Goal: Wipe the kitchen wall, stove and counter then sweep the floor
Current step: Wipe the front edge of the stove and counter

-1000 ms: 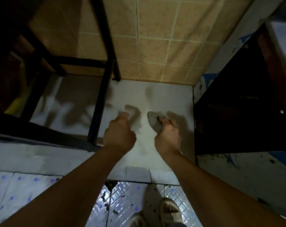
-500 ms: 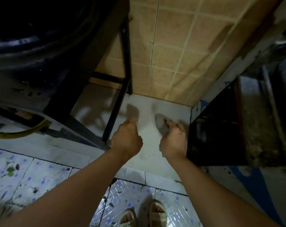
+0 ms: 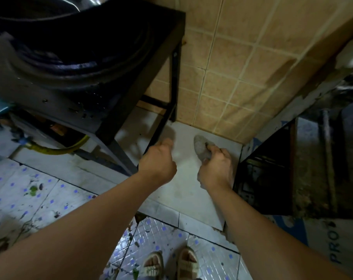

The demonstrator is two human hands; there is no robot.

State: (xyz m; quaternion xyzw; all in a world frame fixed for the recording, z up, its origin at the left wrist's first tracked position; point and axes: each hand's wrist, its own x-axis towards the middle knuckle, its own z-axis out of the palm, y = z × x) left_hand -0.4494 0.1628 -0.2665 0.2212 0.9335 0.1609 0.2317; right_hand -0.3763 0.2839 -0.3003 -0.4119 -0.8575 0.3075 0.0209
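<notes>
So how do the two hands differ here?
The right hand grips a grey rag; the left hand is curled and holds nothing. The right hand is nearer the dark cabinet, the left nearer the stove stand's leg. Both hang over the white counter.

Left hand [image 3: 157,160] fingers curled under, unseen; rag [image 3: 200,147] half buried in right hand [image 3: 216,168]; wok [image 3: 70,37] cut off at top edge; feet [image 3: 169,263] cropped at btm.

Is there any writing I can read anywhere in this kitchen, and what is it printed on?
"PRO": blue letters running sideways on the white panel at the lower right; the word is cut off by the frame edge.
No other readable text shows; the stove, wall tiles and rag carry none.
</notes>
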